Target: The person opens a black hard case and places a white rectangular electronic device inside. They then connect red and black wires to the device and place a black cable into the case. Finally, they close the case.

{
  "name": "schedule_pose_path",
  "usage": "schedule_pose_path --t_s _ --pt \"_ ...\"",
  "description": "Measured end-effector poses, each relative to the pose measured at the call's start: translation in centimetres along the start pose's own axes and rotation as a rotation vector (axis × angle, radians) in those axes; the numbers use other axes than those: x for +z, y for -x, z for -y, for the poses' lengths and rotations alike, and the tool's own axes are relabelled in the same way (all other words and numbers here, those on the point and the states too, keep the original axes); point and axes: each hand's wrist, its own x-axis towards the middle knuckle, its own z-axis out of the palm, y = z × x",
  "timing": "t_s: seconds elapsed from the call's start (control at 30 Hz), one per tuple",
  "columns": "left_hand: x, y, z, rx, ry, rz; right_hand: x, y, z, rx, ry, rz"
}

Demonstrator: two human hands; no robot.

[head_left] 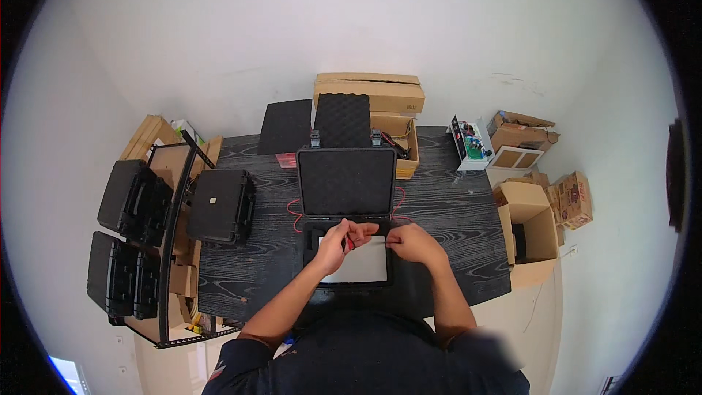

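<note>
An open black hard case (390, 271) lies in front of me, its foam-lined lid (347, 184) standing up at the far side. A flat light-grey panel (360, 269) fills most of the case. Over the panel's far left part, my left hand (338, 244) is closed around a small red-and-black tool (350, 244), with some fingers stretched to the right. My right hand (415, 243) hovers at the panel's far right corner, its fingertips pinched together. Whatever thin dark thing sits between those fingertips is too small to name.
Red cables (294, 213) lie on both sides of the lid on the dark wood-grain table (461, 227). Behind stand foam sheets (342, 118) and cardboard boxes (369, 91). Another black case (221, 205) is at left, near a shelf rack (178, 227). An open-frame electronic unit (470, 145) stands back right.
</note>
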Motion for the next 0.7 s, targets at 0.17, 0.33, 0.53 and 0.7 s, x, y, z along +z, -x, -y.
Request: schedule_pose_path --t_s 0.17,0.33,0.53,0.7 --pt "0.6 0.4 -0.8 -0.047 0.159 0.049 0.8 0.7 -1.6 0.148 0.097 -0.031" --pt "-1.5 1.3 -0.7 -0.324 0.184 0.402 -0.6 0.3 1.8 -0.233 -0.358 -0.178" --pt "-0.5 1.5 -1.4 -0.369 0.043 0.407 -0.4 -0.4 4.8 -0.215 -0.563 -0.047" --pt "-0.6 1.5 -1.6 -0.364 -0.243 0.331 -3.2 0.1 5.9 -0.375 -0.333 -0.126"
